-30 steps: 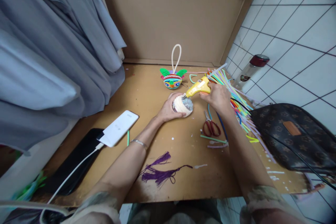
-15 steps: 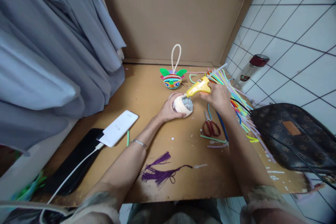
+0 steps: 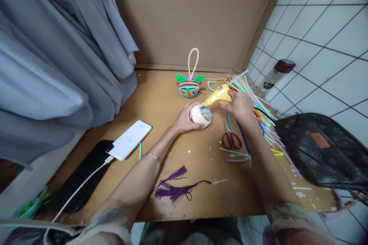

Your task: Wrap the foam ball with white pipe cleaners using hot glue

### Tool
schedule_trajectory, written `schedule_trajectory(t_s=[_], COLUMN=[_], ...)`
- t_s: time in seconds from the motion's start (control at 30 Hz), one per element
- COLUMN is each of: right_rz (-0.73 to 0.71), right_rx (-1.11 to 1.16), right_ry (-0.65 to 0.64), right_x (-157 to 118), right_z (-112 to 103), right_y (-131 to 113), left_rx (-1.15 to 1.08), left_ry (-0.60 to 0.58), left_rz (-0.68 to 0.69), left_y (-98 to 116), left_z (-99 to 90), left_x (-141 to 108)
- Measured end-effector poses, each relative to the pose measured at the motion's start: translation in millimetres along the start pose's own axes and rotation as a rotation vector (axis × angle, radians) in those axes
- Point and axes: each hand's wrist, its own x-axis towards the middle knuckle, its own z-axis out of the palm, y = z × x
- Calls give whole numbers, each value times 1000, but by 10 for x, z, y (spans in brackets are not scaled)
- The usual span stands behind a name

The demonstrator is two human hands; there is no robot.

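Observation:
My left hand (image 3: pixel 185 118) is wrapped round a ball (image 3: pixel 198 116) banded in cream-coloured strips, with a greyish patch showing on its right side. A yellow glue gun (image 3: pixel 217 95) is gripped in my right hand (image 3: pixel 240 105). Its nozzle meets the upper edge of the ball, and a translucent glue stick (image 3: pixel 239 76) juts from its back end. Just beyond the ball stands a colourful animal-head ornament (image 3: pixel 189 89) with green ears and a white loop. Red-handled scissors (image 3: pixel 231 139) lie below my right hand.
Many coloured pipe cleaners (image 3: pixel 263 111) spread along the right, near a bottle (image 3: pixel 274 78) and a brown patterned bag (image 3: pixel 322 149). Purple tassels (image 3: pixel 174 191) lie at the front. Left are a white phone-like device (image 3: pixel 130 139) on a cable, a black case (image 3: pixel 83 180) and a grey curtain (image 3: pixel 71 46).

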Motion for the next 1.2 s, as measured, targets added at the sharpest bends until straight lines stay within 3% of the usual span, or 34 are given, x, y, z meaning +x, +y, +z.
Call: schedule_trajectory(t_s=[1.2], right_rz=[-59], right_rx=[-12], right_ry=[-22], right_x=[-5], right_z=[-6], right_y=[83], left_rx=[2], left_ry=[-13], left_rz=[20], left_y=[27], left_z=[7], left_x=[-6])
